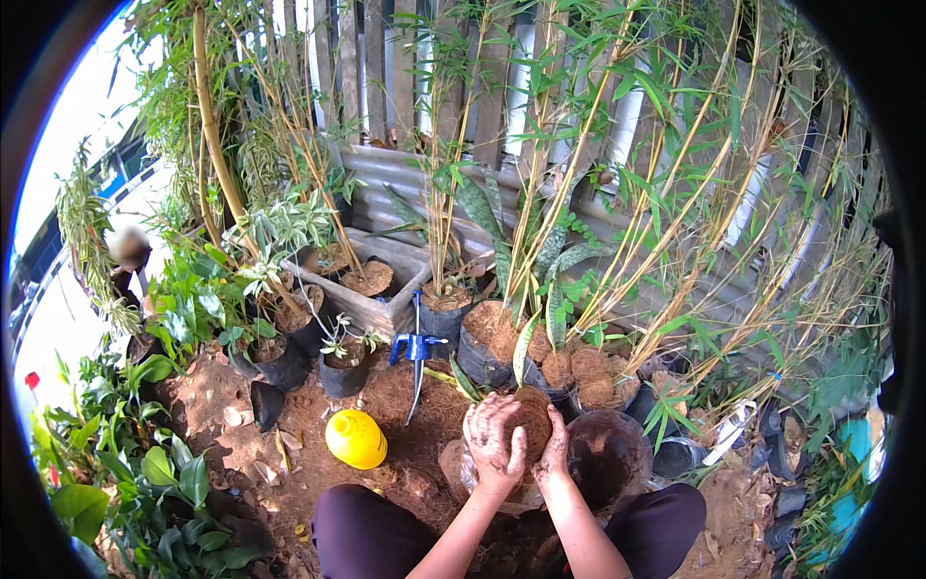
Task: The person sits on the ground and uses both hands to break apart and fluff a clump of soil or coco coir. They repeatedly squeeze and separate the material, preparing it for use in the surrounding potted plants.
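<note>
A round ball of brown fibre, looking like coconut coir (534, 421), is cupped between my two soil-smeared hands. My left hand (493, 440) wraps its left side with the fingers over it. Against the ball's right side presses my right hand (553, 447). Below them is a clear plastic bag (454, 467), partly hidden by my left hand and forearm. Close to my right hand stands a round tub (609, 452) with dark soil inside. Several similar fibre balls (593, 370) lie just beyond the hands.
A yellow bottle (356, 439) and a blue spray head (417, 347) with its tube are at left. Black planting bags (344, 373) and a grey trough (362, 311) stand behind. Bamboo stems (694, 275) lean across the right. A person (130, 282) is at far left.
</note>
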Demonstrator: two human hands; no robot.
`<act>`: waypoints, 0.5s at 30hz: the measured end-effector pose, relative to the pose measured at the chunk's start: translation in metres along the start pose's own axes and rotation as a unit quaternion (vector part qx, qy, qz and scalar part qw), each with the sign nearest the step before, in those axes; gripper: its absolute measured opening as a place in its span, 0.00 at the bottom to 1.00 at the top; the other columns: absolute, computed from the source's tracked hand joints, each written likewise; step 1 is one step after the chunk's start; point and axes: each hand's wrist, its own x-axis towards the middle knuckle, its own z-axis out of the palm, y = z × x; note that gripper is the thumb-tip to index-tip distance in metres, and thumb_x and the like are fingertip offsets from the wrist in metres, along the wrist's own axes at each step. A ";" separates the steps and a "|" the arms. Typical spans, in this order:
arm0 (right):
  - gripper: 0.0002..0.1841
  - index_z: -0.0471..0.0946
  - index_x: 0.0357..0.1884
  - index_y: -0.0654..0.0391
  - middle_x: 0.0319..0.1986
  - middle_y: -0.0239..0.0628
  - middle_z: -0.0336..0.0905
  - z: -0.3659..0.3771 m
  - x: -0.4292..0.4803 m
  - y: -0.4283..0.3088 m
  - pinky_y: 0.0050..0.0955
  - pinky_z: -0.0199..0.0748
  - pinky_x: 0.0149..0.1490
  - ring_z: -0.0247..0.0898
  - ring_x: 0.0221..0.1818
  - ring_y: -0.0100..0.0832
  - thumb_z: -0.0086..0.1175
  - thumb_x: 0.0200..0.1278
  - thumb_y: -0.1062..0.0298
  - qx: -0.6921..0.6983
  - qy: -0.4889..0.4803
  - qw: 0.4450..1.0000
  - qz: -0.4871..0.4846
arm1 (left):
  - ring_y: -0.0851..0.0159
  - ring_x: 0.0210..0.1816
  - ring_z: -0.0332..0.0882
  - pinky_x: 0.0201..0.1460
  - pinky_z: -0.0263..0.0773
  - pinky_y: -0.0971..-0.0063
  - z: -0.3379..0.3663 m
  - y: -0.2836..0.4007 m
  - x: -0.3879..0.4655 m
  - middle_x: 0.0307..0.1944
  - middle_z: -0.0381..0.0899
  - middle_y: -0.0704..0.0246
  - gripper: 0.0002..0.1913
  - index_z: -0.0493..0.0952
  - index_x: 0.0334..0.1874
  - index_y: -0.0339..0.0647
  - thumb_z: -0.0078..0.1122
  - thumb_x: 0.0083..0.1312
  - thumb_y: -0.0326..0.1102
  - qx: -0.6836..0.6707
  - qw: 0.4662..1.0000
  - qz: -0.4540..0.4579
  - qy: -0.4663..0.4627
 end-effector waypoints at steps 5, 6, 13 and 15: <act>0.16 0.74 0.43 0.62 0.42 0.37 0.74 -0.014 -0.009 0.022 0.28 0.66 0.51 0.70 0.43 0.30 0.41 0.65 0.61 -0.305 0.005 0.905 -0.296 | 0.56 0.65 0.58 0.68 0.39 0.50 0.003 0.008 0.009 0.59 0.68 0.65 0.24 0.70 0.55 0.44 0.54 0.56 0.45 0.018 0.985 0.057 -0.164; 0.15 0.74 0.43 0.63 0.41 0.37 0.75 -0.012 -0.011 0.023 0.28 0.66 0.50 0.70 0.42 0.30 0.43 0.65 0.62 -0.244 0.004 0.926 -0.290 | 0.55 0.65 0.58 0.68 0.38 0.50 0.003 0.005 0.010 0.59 0.68 0.64 0.25 0.70 0.56 0.43 0.54 0.56 0.46 0.011 0.985 0.043 -0.169; 0.13 0.74 0.42 0.65 0.39 0.37 0.75 0.009 -0.027 0.008 0.26 0.67 0.49 0.69 0.41 0.27 0.49 0.62 0.65 -0.172 0.018 0.936 -0.305 | 0.50 0.46 0.70 0.60 0.58 0.57 0.007 0.001 0.005 0.42 0.73 0.56 0.19 0.73 0.49 0.40 0.55 0.56 0.38 -0.008 0.994 0.014 -0.108; 0.15 0.74 0.42 0.66 0.39 0.37 0.76 0.013 -0.031 0.005 0.27 0.66 0.49 0.69 0.41 0.27 0.52 0.61 0.64 -0.156 0.011 0.934 -0.322 | 0.50 0.44 0.70 0.54 0.63 0.58 0.008 0.002 0.002 0.40 0.73 0.56 0.16 0.74 0.46 0.40 0.55 0.55 0.35 0.012 0.998 -0.005 -0.064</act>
